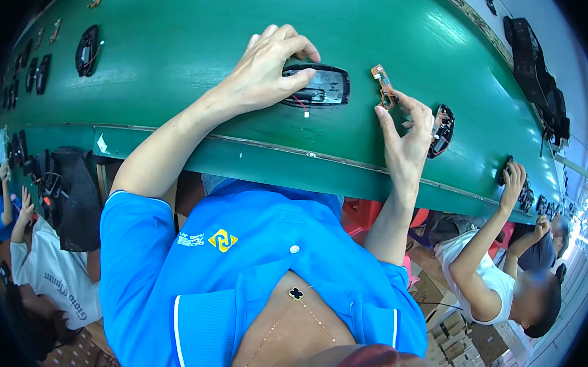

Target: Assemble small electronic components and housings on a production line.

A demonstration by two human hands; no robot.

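Note:
An oblong black plastic housing (332,87) lies with its hollow inside facing up on the green table. My left hand (267,67) grips its left end, the thumb over the near part and the fingers curled at the far edge. A red wire with a small white connector (306,114) hangs from the housing's near side. To the right, my right hand (407,133) pinches the lower end of a narrow orange-brown circuit board (382,84) between thumb and fingers. Another black housing with parts inside (443,131) sits just beside my right hand.
On the green table (185,49), a black housing with a wire (88,51) and several more black parts (39,74) stand at the left. Co-workers sit either side; one person's hand (513,182) touches black parts at the right. Black items (537,81) line the far right side.

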